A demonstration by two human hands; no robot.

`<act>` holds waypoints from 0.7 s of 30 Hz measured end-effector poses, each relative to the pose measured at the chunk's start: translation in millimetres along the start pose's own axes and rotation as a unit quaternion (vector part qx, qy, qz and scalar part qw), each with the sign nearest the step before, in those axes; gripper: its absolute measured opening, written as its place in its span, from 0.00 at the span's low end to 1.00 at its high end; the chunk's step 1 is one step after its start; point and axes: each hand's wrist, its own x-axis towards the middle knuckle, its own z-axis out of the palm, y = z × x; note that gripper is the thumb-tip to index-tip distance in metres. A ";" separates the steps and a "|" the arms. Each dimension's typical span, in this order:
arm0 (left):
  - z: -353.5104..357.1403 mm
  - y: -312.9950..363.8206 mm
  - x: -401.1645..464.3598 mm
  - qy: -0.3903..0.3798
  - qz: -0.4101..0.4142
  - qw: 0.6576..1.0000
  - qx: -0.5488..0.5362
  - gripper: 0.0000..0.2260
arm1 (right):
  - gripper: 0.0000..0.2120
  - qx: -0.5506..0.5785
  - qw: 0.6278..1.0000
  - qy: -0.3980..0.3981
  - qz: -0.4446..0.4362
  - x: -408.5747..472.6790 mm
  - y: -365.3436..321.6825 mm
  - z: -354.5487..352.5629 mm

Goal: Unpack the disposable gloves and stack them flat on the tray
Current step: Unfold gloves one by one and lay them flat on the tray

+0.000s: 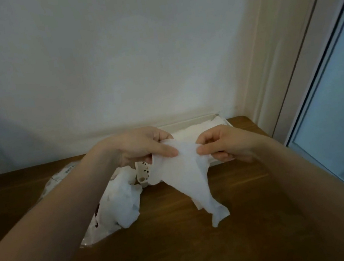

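Glove (pixel 186 173) pinched at its top by left hand (pixel 139 145) and right hand (pixel 225 144), hanging over wooden table (pixel 184 241), hiding part of white tray (pixel 208 124) behind, crumpled packaging (pixel 119 204) at left

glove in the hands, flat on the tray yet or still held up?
Held up. The left hand and right hand pinch the glove; it hangs crumpled over the table.

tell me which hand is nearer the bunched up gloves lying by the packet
Left. The left hand pinches the held glove just above the bunched gloves; the right hand pinches it farther to the right, in front of the tray.
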 end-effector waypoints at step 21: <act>-31.5 17.8 69.5 0.292 0.233 0.927 -0.042 0.06 | 0.07 0.028 0.910 0.365 -0.194 46.0 -4.4 -41.1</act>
